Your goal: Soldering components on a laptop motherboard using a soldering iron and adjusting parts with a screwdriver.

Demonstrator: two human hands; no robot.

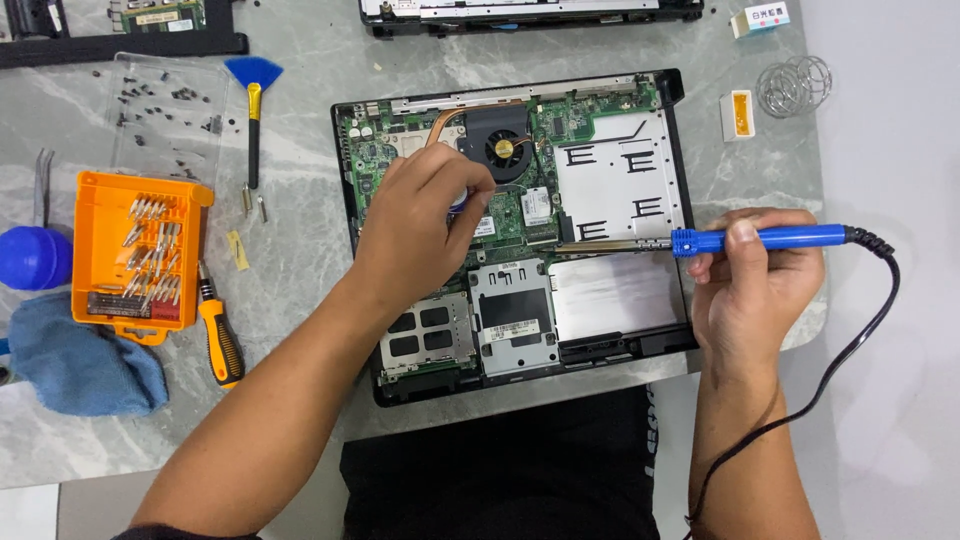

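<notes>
Soldering iron (pixel 760 238); orange bit case (pixel 137 255), full.

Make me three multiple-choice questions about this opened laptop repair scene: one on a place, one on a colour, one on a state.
1. Where is the orange bit case?
A. left of the laptop
B. on the laptop
C. right of the laptop

2. What colour is the soldering iron handle?
A. red
B. blue
C. green

3. What is the right hand doing?
A. resting empty
B. holding the soldering iron
C. holding the screwdriver

Answers: 1 A, the case lies at the table's left. 2 B, the grip is blue. 3 B, its fingers wrap the handle, while the left hand rests on the board.
</notes>
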